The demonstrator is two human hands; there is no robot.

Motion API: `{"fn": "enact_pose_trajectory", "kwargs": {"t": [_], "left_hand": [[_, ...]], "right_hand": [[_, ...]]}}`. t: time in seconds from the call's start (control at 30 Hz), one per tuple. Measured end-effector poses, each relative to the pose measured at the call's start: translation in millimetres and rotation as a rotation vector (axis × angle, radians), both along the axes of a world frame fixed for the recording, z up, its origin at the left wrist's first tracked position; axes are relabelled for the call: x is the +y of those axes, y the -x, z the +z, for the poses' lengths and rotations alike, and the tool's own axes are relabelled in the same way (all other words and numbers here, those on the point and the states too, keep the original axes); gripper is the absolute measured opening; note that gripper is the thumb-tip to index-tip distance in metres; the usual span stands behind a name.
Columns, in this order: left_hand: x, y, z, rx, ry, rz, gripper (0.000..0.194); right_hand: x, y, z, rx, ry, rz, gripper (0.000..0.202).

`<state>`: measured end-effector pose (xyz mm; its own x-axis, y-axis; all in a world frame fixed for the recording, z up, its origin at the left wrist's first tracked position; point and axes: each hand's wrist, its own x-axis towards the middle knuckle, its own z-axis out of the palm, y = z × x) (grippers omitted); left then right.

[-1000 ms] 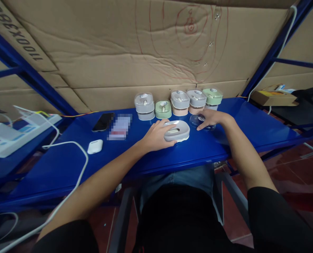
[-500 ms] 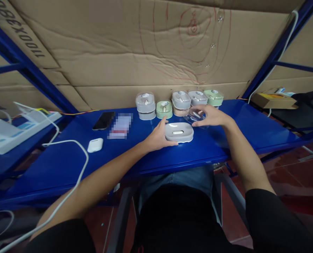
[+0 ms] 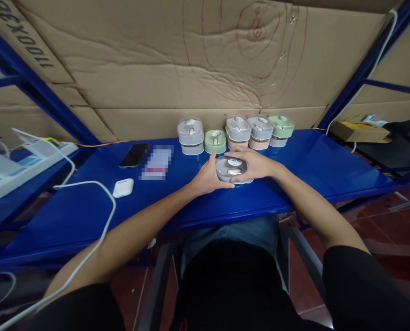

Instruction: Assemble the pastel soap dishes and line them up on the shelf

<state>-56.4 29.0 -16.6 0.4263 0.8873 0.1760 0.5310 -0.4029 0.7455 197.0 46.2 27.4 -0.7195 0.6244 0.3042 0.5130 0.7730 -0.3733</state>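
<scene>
A grey oval box (image 3: 244,182) stands on the blue table in front of me, and a clear lid (image 3: 225,166) with a round white label lies over its top. My left hand (image 3: 207,176) is closed around the box's left side, fingers at the back and thumb at the front. My right hand (image 3: 256,164) grips the lid from the right, its thumb in front and its fingers at the back. Whether the lid sits fully down on the rim cannot be seen. Just behind stands a single green box (image 3: 215,142).
Stacked lidded boxes (image 3: 191,138) in grey, pink and green line the cardboard wall (image 3: 139,82). To the left lie a black phone (image 3: 134,155), a blurred-out flat item (image 3: 157,162) and a white earbud case (image 3: 124,188). A white cable (image 3: 112,214) crosses at left.
My right hand has carried the clear lid left from beside the box onto its top. The left hand still holds the box's side. The view has shifted slightly.
</scene>
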Motion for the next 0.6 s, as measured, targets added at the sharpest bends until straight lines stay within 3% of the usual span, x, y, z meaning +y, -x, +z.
{"fn": "enact_pose_trajectory", "kwargs": {"t": [0.13,0.33,0.47,0.6], "left_hand": [[3,2,0.6,0.002,0.003,-0.002,0.149],[5,5,-1.2,0.009,-0.039,-0.033,0.142],[4,4,-3.4,0.001,-0.12,-0.06,0.124],[11,10,-2.9,-0.02,-0.191,-0.129,0.11]], "right_hand": [[6,-4,-5.9,0.022,-0.003,0.047,0.099],[2,-3,-6.1,-0.051,0.004,-0.016,0.102],[-1,-3,-3.0,-0.069,0.014,-0.016,0.102],[2,-16,-1.9,-0.079,0.047,0.027,0.118]]}}
